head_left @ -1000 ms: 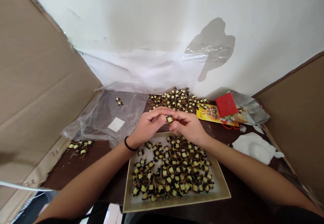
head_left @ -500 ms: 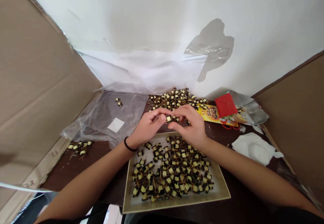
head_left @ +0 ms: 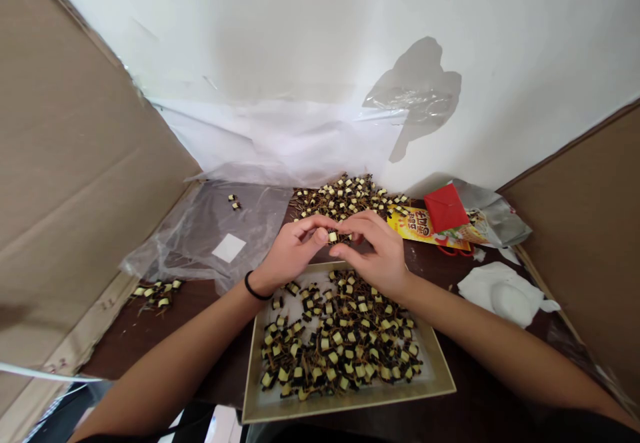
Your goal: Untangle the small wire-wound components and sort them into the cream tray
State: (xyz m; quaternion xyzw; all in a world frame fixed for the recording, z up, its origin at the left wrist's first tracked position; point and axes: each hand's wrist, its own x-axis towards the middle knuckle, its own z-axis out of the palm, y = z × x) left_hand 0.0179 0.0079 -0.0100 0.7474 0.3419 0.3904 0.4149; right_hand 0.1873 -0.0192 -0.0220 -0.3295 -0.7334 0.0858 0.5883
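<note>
A small wire-wound coil (head_left: 333,237) with a yellow-taped middle, black ends and thin leads is held up between my hands, above the back edge of the tray. My left hand (head_left: 299,246) pinches its left side between thumb and fingers. My right hand (head_left: 376,249) is curled around its right side, thumb and fingertips close to the leads; the exact contact there is hard to see. Below my hands the shallow cardboard tray (head_left: 350,408) holds a heap of similar coils (head_left: 345,343).
More coils are piled (head_left: 345,193) against the wall, with a small group (head_left: 157,291) at the left. A clear plastic bag (head_left: 195,229) carries a white square (head_left: 229,247). At right lie a yellow snack packet (head_left: 413,223), a red envelope (head_left: 446,207) and crumpled white tissue (head_left: 503,293).
Both hands stay over the tray's back edge. The right fingers have shifted slightly around the coil, covering more of its right end.
</note>
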